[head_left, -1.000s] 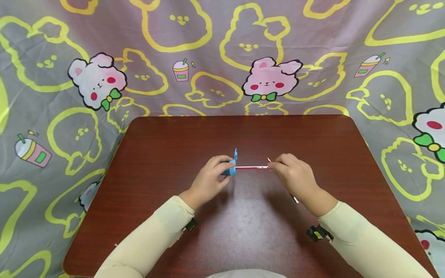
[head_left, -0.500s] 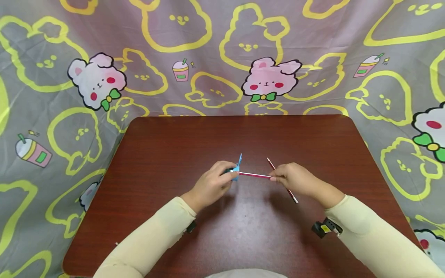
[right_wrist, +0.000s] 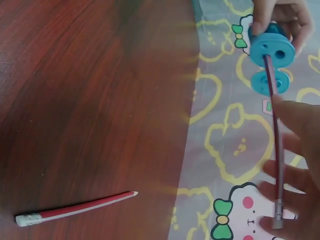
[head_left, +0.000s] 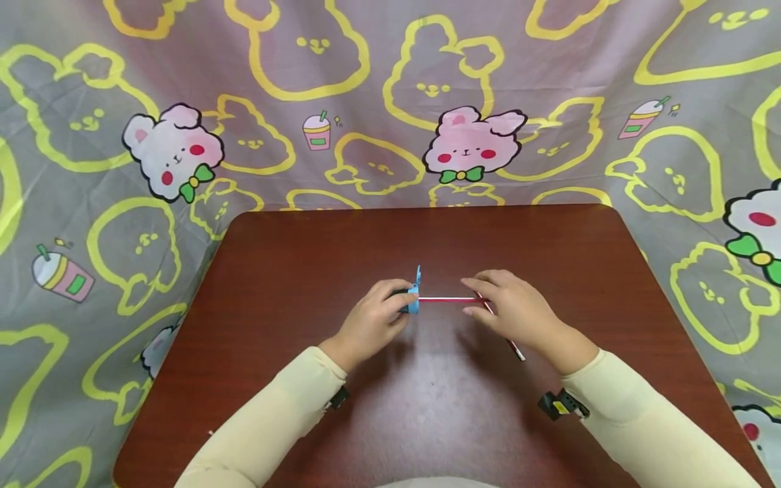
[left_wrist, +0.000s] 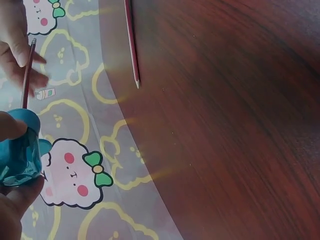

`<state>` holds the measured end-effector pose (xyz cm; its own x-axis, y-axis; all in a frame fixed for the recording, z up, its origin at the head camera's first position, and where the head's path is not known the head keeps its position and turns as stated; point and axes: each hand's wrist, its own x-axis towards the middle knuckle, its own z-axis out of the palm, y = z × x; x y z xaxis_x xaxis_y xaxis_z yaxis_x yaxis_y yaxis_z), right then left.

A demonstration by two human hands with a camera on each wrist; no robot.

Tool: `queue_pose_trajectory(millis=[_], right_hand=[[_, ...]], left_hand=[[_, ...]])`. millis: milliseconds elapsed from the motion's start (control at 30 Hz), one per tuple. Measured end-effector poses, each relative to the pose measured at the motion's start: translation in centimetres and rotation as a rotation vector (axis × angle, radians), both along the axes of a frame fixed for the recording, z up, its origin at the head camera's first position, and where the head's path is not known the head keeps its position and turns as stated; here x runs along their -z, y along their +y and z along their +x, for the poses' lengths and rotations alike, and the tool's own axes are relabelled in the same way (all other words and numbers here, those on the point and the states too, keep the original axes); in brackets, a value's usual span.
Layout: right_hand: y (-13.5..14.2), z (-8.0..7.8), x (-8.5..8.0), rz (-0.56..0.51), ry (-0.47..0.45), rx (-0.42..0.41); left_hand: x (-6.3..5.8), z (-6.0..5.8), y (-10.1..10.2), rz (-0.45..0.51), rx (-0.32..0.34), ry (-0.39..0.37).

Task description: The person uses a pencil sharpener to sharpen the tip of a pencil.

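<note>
Above the brown wooden table [head_left: 305, 257], the right hand [head_left: 518, 305] has just loosened its fingers around the thin red-and-white pencil [head_left: 448, 299], so it seems held only by the round blue plastic sharpener [head_left: 413, 300] it pokes into, gripped by the left hand [head_left: 369, 318]

Pencil [right_wrist: 277, 127] in sharpener [right_wrist: 256, 52], second pencil [right_wrist: 77, 209] on table [right_wrist: 95, 110].

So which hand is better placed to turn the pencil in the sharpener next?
Right, I'd judge. The right hand has its fingers spread around the outer part of the pencil, whose inner end sits in the blue sharpener. The left hand is occupied gripping that sharpener.
</note>
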<state>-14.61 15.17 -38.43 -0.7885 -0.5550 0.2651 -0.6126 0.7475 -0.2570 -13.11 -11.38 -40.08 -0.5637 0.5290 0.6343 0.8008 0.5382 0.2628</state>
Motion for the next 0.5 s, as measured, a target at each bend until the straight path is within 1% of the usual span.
queue_pose_trajectory(millis=[167,267,367,500], right_hand=[[0.09,-0.15,0.37,-0.092,0.224,-0.004],[0.26,-0.08,0.49,-0.119,0.311,-0.018],[0.23,0.06,0.71,-0.166,0.417,-0.046],[-0.13,0.19,1.0,-0.251,0.563,-0.106]], left_hand=[[-0.17,-0.05,-0.14,0.037,-0.023,-0.041],[-0.38,-0.05,-0.34,0.049,-0.037,-0.071],[-0.46,-0.06,-0.49,0.057,-0.052,-0.096],[-0.61,-0.03,-0.59,0.082,-0.056,-0.12]])
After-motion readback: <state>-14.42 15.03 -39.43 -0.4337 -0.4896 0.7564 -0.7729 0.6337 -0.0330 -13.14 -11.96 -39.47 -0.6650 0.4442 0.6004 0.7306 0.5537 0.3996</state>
